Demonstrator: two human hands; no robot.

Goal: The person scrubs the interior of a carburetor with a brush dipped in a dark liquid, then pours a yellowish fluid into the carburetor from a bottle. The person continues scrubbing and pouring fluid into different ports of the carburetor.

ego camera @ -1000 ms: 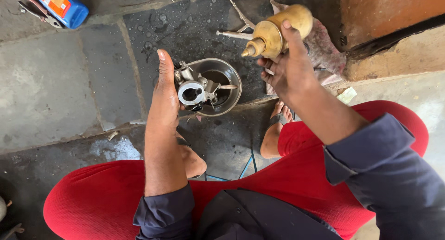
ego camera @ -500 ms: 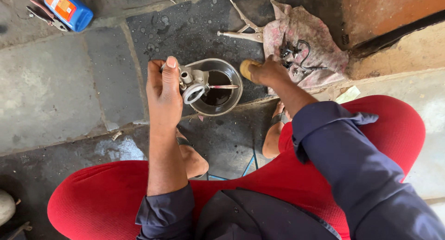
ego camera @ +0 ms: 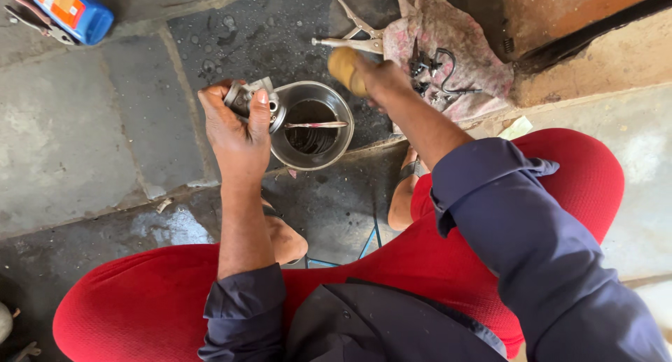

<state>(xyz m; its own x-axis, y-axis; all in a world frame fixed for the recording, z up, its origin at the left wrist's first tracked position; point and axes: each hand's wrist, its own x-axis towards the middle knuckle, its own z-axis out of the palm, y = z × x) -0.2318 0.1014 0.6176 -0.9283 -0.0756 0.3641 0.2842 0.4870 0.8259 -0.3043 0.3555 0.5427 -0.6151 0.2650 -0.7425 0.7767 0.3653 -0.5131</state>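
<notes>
Since half a second ago the left hand (ego camera: pixel 238 128) has drawn the small metal engine part (ego camera: pixel 253 100) back from over the steel bowl (ego camera: pixel 311 128) towards the bowl's 9 o'clock rim, and the right hand (ego camera: pixel 381 79) has lifted off the pink rag (ego camera: pixel 455 54) with the brass oil can (ego camera: pixel 346 68) in its grip.

Left forearm runs straight up from the rolled dark-blue sleeve, wrist slightly bent, back of the hand to the camera. Its fingers are curled tight around the metal part, thumb laid along the near side, so the part sits pinched at the fingertips, just beside the bowl and touching or nearly touching its rim; which of the two cannot be told.

Right arm reaches forward from 4 o'clock across the red-clad knee, elbow bent, sleeve pushed back. That hand is closed round the oil can's rounded body, which hangs just past the bowl's 1 o'clock edge. The can's spout is hidden.

Inside the bowl lies dark liquid with a thin metal piece across it. Beyond the oil can, at 12 o'clock, pliers (ego camera: pixel 353 37) lie on the wet stone floor (ego camera: pixel 84 124), their handles touching the rag. Small dark parts rest on the rag. A blue plastic can (ego camera: pixel 70 9) lies far off at 10 o'clock.
</notes>
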